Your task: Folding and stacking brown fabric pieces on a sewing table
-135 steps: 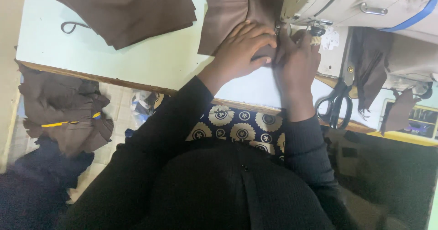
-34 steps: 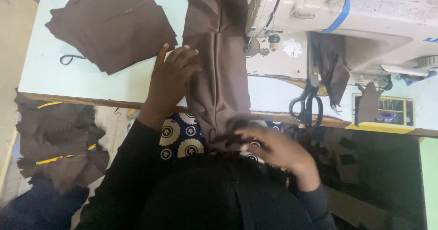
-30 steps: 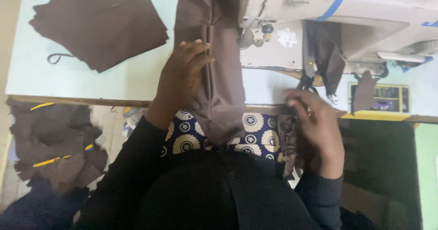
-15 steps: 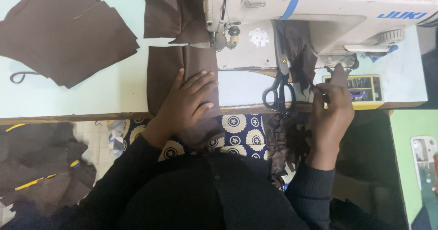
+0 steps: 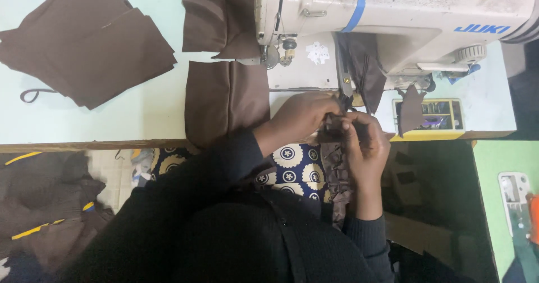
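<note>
One pale tabletop [image 5: 101, 123] carries a cream sewing machine [image 5: 393, 19], stacked brown fabric pieces [image 5: 90, 42] and a folded brown panel [image 5: 224, 100]. At its front edge, left hand [image 5: 300, 117] and right hand [image 5: 365, 143] pinch a small brown fabric scrap [image 5: 333, 127] between them.

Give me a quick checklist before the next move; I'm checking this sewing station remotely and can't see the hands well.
1. Both hands on the small brown piece: ok, left hand and right hand pinch it together.
2. Hands away from the needle area: ok.
3. Folded brown fabric flat on the table: ok.
4. Scissors within reach: ok, mostly hidden.
5. Cut stack undisturbed: ok.
6. Machine running: cannot tell.
</note>
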